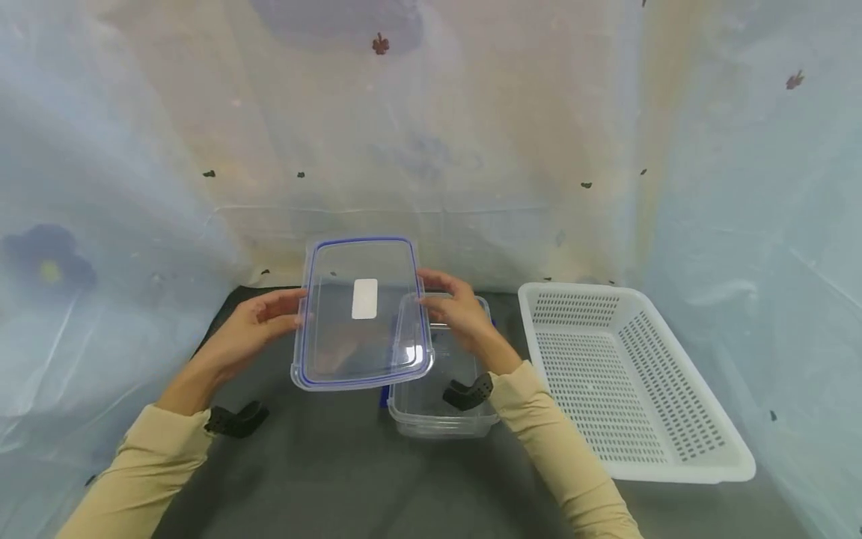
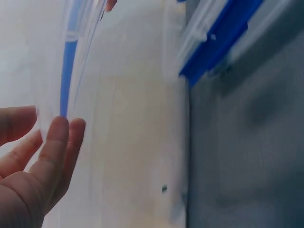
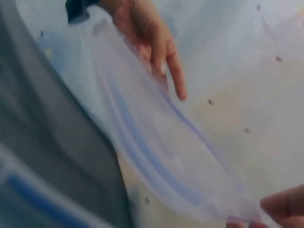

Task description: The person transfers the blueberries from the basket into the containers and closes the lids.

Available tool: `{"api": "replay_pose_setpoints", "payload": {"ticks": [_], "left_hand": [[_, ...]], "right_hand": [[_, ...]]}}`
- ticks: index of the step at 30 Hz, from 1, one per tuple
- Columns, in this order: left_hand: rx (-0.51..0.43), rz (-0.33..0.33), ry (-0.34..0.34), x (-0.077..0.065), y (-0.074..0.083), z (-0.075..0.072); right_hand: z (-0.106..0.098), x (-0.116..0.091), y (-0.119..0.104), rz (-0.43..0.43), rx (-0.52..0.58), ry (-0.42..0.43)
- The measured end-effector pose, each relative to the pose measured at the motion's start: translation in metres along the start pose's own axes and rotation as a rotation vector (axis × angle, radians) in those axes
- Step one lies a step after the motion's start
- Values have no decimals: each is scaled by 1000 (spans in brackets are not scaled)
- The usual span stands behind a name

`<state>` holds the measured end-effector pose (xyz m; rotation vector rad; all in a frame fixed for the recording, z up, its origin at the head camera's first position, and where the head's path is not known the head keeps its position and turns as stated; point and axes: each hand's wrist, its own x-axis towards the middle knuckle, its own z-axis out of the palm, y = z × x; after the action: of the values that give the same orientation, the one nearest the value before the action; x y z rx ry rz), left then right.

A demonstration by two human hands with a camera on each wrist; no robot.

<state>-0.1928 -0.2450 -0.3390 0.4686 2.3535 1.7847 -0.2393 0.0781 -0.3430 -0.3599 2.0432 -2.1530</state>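
Observation:
A clear plastic lid (image 1: 337, 329) with a blue seal and a white label is held up between both hands, tilted toward the head camera. My left hand (image 1: 245, 333) pinches its left edge between thumb and fingers. At the opposite edge, my right hand (image 1: 461, 311) grips with thumb and fingertips. Below and partly behind the lid stands a clear plastic food container (image 1: 441, 427) on the dark table, its blue side clips (image 2: 218, 40) showing in the left wrist view. The lid is raised over the container's left part and overlaps it in the head view.
A white perforated basket (image 1: 694, 359) stands on the table (image 1: 323, 479) to the right, close to my right sleeve. Pale plastic sheeting (image 1: 438, 112) with floral prints hangs behind the table and along both sides.

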Motion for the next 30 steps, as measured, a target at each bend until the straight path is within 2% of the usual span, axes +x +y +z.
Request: {"api": "replay_pose_setpoints", "payload": {"ticks": [7,16,19,23,27,30], "left_hand": [[-39,51,22,29,1,28],[-94,106,18,61,-2,55],[-151,116,19,70,-1,63],[-209,142,34,78,3,72],[-174,209,62,81,8,78],[-145,290,68,81,10,80]], "right_hand": [[-43,-10,-4,-69,-140,0],[-82,-12,-13,-88,-226,54],[-95,-14,-16,-119,-251,51],[-110,-20,-22,-155,-281,32],[-118,-28,-27,-211,-358,19],[-122,-33,-31,-325,-449,15]]}}
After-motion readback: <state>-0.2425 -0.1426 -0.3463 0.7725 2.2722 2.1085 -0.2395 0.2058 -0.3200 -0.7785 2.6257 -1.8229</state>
